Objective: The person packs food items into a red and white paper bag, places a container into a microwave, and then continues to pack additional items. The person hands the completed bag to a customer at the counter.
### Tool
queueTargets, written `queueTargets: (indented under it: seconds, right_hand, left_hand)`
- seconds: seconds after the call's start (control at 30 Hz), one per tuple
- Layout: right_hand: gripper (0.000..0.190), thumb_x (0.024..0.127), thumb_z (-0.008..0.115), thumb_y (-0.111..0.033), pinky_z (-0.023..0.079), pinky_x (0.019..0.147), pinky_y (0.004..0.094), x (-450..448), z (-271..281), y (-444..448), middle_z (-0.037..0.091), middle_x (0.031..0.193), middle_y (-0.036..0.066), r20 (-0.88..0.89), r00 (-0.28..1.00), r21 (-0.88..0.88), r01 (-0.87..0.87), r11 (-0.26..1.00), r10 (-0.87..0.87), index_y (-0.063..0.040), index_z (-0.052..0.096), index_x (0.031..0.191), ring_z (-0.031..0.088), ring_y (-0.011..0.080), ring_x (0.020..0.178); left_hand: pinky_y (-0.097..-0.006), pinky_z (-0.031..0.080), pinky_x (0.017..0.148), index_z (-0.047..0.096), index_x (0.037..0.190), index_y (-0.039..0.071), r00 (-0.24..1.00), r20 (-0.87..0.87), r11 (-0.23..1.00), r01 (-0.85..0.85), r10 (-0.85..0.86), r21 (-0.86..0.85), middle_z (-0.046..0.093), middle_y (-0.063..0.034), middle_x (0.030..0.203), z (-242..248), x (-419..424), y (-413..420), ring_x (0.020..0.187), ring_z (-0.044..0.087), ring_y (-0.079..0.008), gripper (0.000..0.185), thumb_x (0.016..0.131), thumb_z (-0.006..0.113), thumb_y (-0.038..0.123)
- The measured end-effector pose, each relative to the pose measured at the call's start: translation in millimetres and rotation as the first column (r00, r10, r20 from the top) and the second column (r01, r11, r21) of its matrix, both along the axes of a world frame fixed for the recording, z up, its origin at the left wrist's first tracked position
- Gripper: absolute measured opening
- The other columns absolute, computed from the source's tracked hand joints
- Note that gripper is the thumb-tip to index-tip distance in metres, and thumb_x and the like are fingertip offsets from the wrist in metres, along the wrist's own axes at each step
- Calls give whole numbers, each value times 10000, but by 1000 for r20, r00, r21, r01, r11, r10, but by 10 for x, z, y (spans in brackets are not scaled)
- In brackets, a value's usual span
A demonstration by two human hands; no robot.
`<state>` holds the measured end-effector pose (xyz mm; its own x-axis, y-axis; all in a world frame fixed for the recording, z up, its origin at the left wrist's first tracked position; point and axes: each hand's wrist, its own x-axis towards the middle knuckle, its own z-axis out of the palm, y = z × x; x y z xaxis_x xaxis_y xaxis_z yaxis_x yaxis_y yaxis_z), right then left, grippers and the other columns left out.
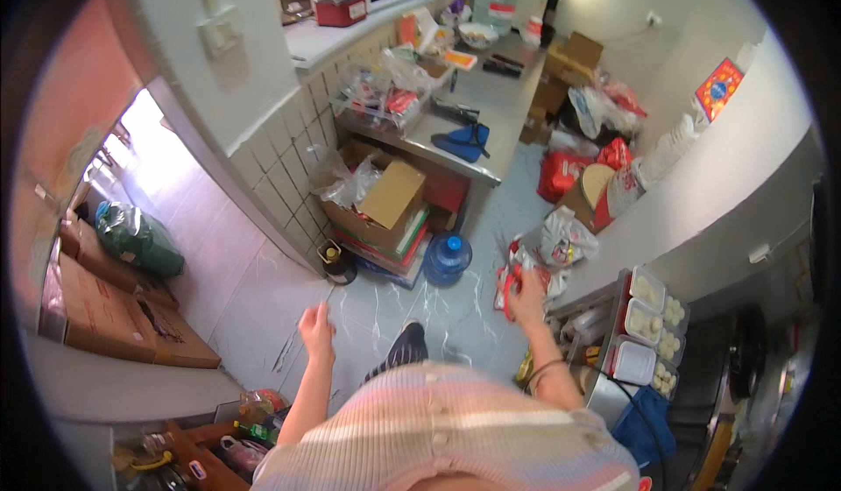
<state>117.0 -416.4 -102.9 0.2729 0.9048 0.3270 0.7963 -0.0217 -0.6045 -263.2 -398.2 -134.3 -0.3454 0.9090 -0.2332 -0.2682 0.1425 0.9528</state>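
Note:
My left hand (317,331) hangs over the tiled floor with its fingers loosely curled, and I see nothing in it. In my right hand (527,299) is a red looped handle (509,292), probably that of scissors; blur makes the rest of it hard to tell. Behind that hand, white and red plastic bags (566,238) lie on the floor against the wall. A blue water jug (448,259) stands on the floor ahead, between my two hands. One dark shoe (411,334) of mine shows below it.
A metal table (453,137) ahead holds a clear plastic bin (387,100) and a blue pouch (463,141). Below it, an open cardboard box (394,192) sits on a stack beside a dark bottle (338,264). Food containers (642,323) stand at right. A doorway opens at left.

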Motion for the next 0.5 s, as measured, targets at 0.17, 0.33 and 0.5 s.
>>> queueTargets:
  seconds: [0.17,0.33,0.5]
  right_hand:
    - [336,709,697,-253,415,609,353,676,490,849,519,742,148,14,994,67,108,992,-109,-3,541,871,522,279,678]
    - [308,723,698,-250,413,555,318,1466,625,1501,550,646,133,42,963,86,262,961,-267,13,557,799,519,211,569]
    - [297,751,680,-261,389,492,309,2224,586,2542,497,549,99,-125,945,34,308,951,-302,8,561,791,452,164,477]
  left_hand:
    - [-196,279,417,542,833,28,986,74,984,142,-151,111,458,41,581,226,776,1609,455,373,-32,118,848,579,140]
    - [-160,291,437,561,903,43,942,-57,915,336,-332,224,506,42,612,681,1881,2779,488,412,-11,94,854,569,123]
    - [-166,389,541,563,958,11,931,-83,891,365,-356,271,570,1,681,811,2658,3463,584,506,-48,143,833,580,78]
